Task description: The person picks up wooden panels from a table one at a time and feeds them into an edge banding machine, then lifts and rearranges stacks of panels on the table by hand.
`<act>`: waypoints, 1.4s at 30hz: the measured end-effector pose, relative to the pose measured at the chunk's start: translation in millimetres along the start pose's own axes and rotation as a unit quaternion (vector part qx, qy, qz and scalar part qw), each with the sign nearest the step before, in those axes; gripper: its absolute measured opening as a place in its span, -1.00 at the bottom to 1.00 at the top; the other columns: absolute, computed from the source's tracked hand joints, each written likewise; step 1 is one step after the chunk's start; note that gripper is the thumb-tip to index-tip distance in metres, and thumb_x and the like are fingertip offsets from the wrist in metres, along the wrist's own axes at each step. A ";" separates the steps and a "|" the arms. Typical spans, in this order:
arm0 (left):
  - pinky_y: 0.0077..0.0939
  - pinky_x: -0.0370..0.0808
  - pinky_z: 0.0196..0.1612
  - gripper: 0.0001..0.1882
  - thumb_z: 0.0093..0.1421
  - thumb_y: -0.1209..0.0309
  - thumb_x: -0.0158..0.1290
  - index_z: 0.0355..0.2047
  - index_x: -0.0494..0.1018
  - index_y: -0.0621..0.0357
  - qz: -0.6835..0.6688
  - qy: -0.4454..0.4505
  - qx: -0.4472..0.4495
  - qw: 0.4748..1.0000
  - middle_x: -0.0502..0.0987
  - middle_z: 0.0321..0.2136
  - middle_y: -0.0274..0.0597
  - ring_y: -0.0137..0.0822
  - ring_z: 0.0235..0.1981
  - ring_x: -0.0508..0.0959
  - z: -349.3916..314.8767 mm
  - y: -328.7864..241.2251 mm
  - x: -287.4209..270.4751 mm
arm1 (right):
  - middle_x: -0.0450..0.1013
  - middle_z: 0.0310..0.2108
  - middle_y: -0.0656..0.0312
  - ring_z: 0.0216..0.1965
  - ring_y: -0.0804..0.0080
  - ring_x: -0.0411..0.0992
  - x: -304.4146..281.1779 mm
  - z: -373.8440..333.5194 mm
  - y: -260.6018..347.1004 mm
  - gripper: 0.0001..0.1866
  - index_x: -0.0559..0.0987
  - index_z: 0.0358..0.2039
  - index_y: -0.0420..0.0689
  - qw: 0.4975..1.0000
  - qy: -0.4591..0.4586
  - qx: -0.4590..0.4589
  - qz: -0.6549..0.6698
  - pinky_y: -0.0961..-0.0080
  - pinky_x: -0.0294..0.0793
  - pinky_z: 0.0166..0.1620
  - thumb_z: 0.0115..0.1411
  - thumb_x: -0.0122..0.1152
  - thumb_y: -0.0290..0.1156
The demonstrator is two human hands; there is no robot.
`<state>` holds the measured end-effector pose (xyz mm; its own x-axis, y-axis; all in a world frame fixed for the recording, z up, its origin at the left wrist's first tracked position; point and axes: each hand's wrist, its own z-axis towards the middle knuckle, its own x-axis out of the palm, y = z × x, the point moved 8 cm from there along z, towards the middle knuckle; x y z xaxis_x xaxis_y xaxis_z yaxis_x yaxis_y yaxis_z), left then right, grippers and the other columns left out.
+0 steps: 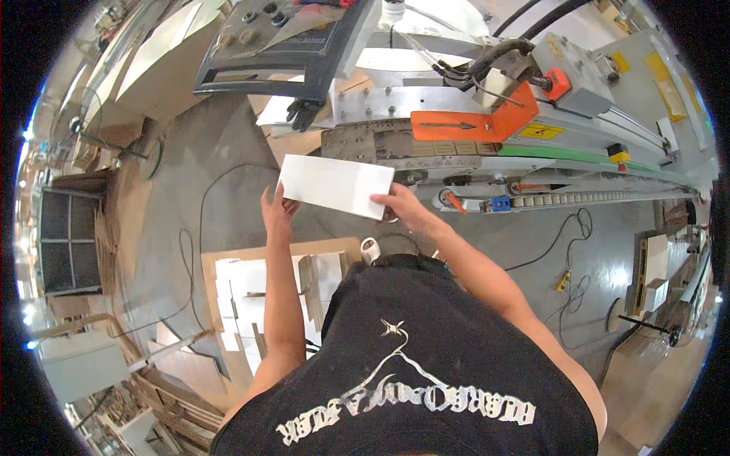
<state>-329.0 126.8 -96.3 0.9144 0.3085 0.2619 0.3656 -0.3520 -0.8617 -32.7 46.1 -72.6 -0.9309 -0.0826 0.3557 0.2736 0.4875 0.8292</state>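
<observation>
A white rectangular panel (334,182) is held up in front of me, tilted a little down to the right. My right hand (407,207) pinches its right end, thumb on top and fingers underneath. At the panel's lower left corner is my left hand (280,210), its fingers partly hidden beneath the board. Just beyond the panel runs a machine with a dark track (357,143). An orange guard plate (456,126) with an arrow stands over that track.
Behind my left arm, stacked white panels (243,300) lie on a brown board (342,247). A dark control console (266,57) stands at the far left of the machine, a black glove (304,112) beside it. Cables (201,205) trail over the grey floor (179,205). Large boards (163,57) lean at the upper left.
</observation>
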 end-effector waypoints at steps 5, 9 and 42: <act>-0.58 0.41 -0.54 -0.54 0.14 0.30 0.17 -0.04 0.35 0.31 0.174 0.026 0.076 0.982 0.50 -0.56 -0.18 -0.49 -0.65 0.42 18.4 -15.2 49.5 | 0.47 -0.23 0.11 -0.26 0.33 0.51 -42.1 14.9 28.6 -0.62 0.39 -0.10 -0.32 0.992 -0.064 0.003 0.104 0.37 0.60 -0.23 0.19 0.13 -0.30; -0.56 0.39 -0.56 -0.63 0.17 0.34 0.12 -0.06 0.40 0.26 0.222 0.016 0.112 0.968 0.53 -0.57 -0.18 -0.45 -0.58 0.50 30.3 -7.1 62.0 | 0.47 -0.22 -0.05 -0.23 0.14 0.52 -72.7 17.6 -2.8 -0.63 0.37 -0.13 -0.41 0.941 -0.120 -0.105 0.298 0.31 0.58 -0.13 0.20 0.08 -0.35; -0.45 0.55 -0.23 -0.59 0.11 0.59 0.00 -0.01 0.27 0.45 0.143 0.210 -0.031 0.967 0.53 -0.27 0.08 -0.21 -0.31 0.59 -44.0 104.1 277.1 | 0.43 -0.28 -0.09 -0.31 0.03 0.51 -242.2 -38.9 12.6 -0.59 0.28 -0.14 -0.37 0.723 -0.473 -0.171 0.474 0.18 0.56 -0.13 -0.10 -0.18 -0.67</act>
<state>-29.8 136.7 -94.3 0.9646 -0.1905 0.1826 0.0861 -0.4269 -0.9002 205.6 38.4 -131.5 0.0097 0.8578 0.5139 0.7898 -0.3218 0.5222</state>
